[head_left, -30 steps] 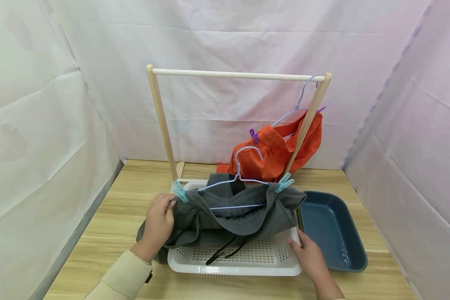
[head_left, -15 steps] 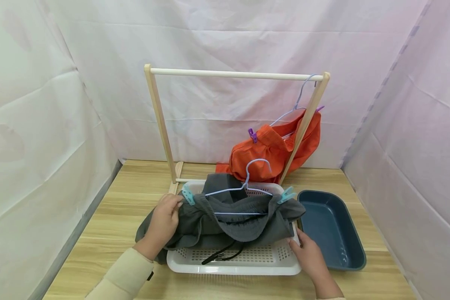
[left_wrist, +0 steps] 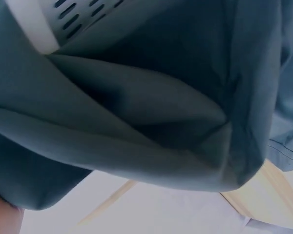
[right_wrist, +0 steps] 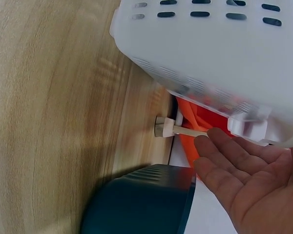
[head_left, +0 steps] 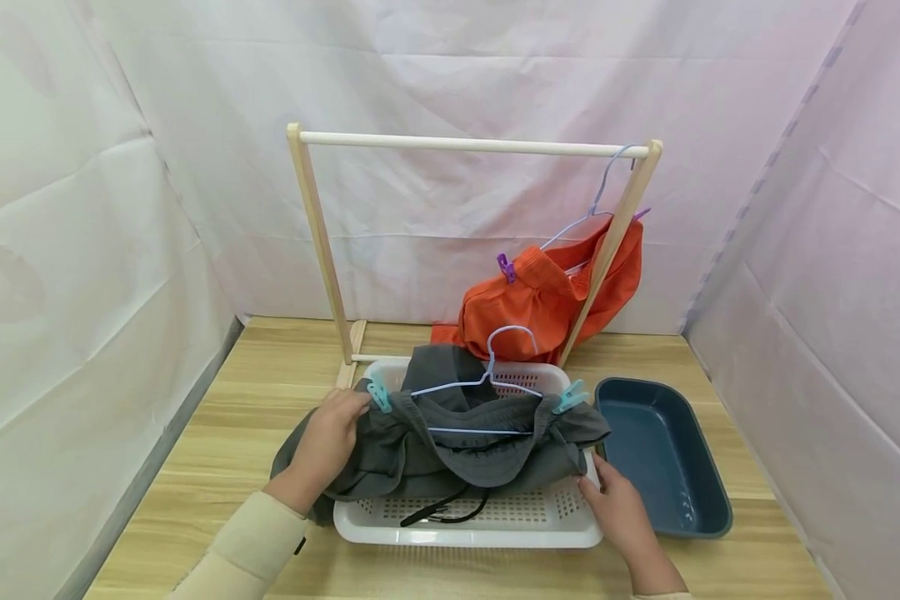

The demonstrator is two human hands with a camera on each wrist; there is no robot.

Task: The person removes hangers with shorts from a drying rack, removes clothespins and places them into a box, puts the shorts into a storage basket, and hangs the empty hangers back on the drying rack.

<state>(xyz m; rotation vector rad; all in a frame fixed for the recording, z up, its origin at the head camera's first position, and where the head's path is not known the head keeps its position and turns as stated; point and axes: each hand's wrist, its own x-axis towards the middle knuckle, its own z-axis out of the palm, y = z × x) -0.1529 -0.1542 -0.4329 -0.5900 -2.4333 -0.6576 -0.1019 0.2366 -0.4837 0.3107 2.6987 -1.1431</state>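
Note:
Grey drawstring pants (head_left: pixel 487 454) lie across the white basket (head_left: pixel 468 535), their waistband clipped to a pale blue hanger (head_left: pixel 491 358) by two teal clothespins (head_left: pixel 378 392). My left hand (head_left: pixel 328 437) holds the waistband's left end beside one clothespin. In the left wrist view, folds of the pants (left_wrist: pixel 136 141) fill most of the picture. At the basket's right rim, the thumb of my right hand (head_left: pixel 617 507) lies over the edge with the fingers outside. The right wrist view shows this hand's fingers (right_wrist: pixel 219 178) extended under the rim; the thumb is hidden there.
Behind the basket stands a wooden rack (head_left: pixel 465 143). Orange pants (head_left: pixel 540 292) hang at its right end from another blue hanger (head_left: pixel 598 196), held with purple clothespins (head_left: pixel 506 268). A dark blue tub (head_left: pixel 663 467) stands right of the basket. White cloth walls (head_left: pixel 420 75) enclose the table.
The grey pants' hanger has come down lower over the basket and shifted slightly right, with my left hand still at the waistband. My right hand stays at the basket rim.

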